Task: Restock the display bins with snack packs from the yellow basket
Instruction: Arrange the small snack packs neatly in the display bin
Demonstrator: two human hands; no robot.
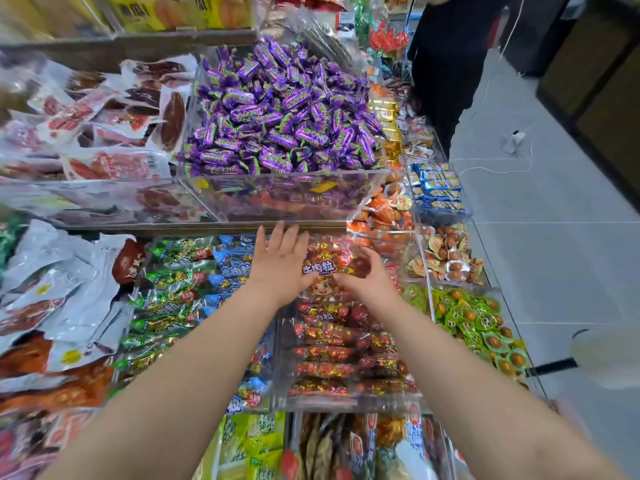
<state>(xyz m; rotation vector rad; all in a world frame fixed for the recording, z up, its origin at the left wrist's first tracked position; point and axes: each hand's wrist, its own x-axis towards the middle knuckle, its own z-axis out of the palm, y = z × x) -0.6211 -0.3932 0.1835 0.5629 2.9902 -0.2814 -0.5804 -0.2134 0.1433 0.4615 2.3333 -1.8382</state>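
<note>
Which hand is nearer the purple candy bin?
Left. The left hand reaches just below the purple candy bin; the right hand, lower, holds the red snack pack.

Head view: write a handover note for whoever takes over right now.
Left hand: flat, fingers straight, resting on the top red snack pack.
Right hand: fingers curled round that pack's right edge.
The pack lies at the far end of the well-filled red-pack bin.
Yellow basket is out of view, so what remains cannot be judged.
Next, probably: settle the pack, release.

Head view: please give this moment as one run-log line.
left hand flat on red snack pack; right hand holds its edge; pack over clear bin of red packs
</note>
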